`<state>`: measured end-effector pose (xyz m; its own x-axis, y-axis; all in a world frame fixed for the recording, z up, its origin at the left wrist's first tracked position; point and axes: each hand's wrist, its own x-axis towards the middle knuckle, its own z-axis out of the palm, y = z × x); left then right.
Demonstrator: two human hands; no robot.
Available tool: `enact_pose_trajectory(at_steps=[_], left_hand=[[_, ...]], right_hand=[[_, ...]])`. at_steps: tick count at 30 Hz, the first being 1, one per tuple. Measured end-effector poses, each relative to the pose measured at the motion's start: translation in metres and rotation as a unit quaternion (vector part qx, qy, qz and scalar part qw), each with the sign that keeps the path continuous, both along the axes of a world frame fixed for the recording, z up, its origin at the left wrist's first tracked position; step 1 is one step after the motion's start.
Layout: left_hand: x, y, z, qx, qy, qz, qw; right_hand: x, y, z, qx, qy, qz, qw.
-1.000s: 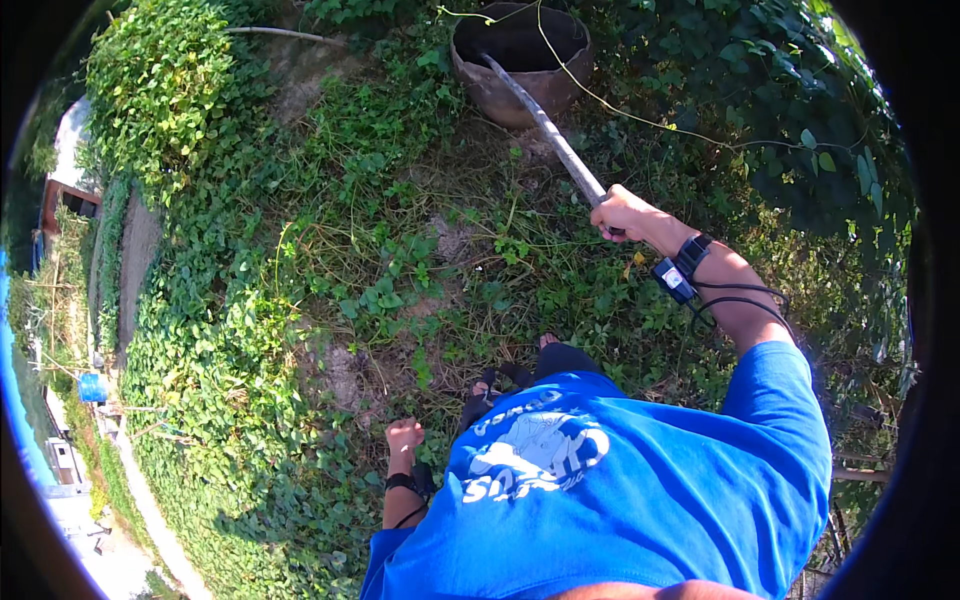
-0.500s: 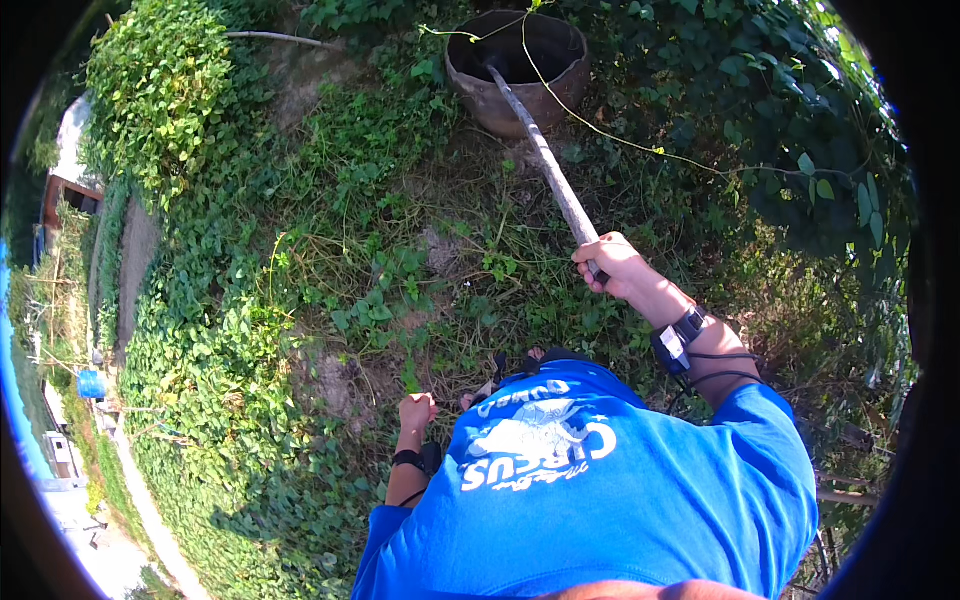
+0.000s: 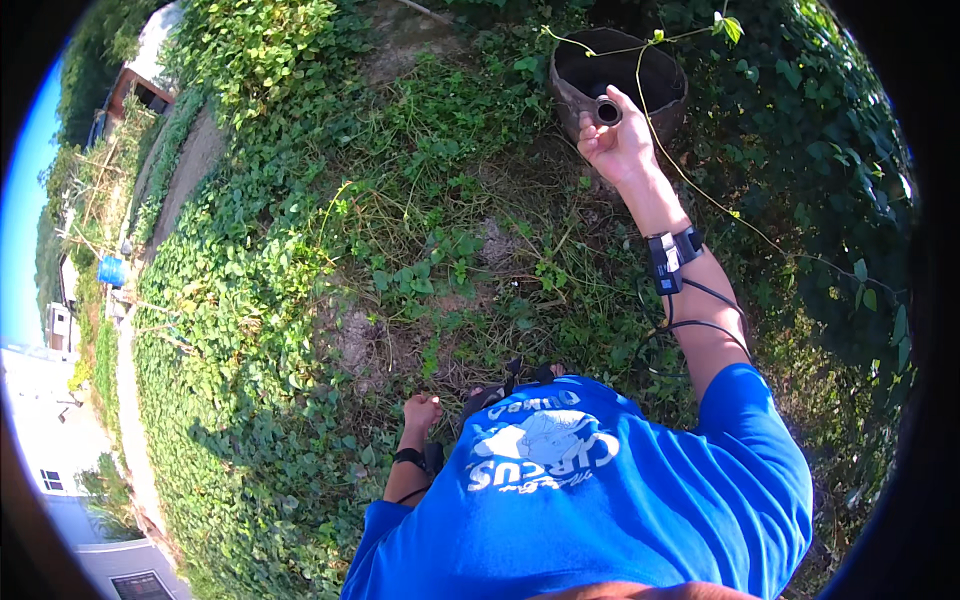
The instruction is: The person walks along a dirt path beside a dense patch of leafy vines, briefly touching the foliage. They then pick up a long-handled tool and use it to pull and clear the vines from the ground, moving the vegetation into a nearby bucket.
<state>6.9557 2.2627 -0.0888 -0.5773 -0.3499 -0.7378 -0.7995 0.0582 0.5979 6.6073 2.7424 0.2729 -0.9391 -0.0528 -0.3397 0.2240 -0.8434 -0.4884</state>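
Note:
My right hand (image 3: 622,148) is stretched far forward, thumb and fingers round the near end of a long grey-brown pole (image 3: 607,111). The pole is seen nearly end-on, its round end looking dark and hollow. Right behind the hand stands a large brown pot (image 3: 672,105) with an uneven rim and a dark inside. The hand and the pot's shadow hide the pole's far end. Low by my body, my left hand (image 3: 422,412) hangs with curled fingers and nothing visible in them.
A thin green vine (image 3: 690,182) crosses in front of the pot and runs right. Leafy plants (image 3: 240,330) cover the left side, with dense foliage (image 3: 810,150) at right. A black cable (image 3: 715,325) loops from my right wrist device. A blue container (image 3: 112,270) stands far left.
My right hand has moved forward and up to the pot, swinging the pole from slanted to nearly end-on. My left hand stays low, still curled. The view has shifted slightly.

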Motion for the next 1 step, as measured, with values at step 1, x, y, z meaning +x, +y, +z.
enact_pose_trajectory(at_steps=[1], left_hand=[[0.0092, -0.0030, 0.0026, 0.038, 0.002, 0.025, 0.999]], right_hand=[[-0.0191, -0.0155, -0.0062, -0.011, 0.034, 0.048, 0.998]])
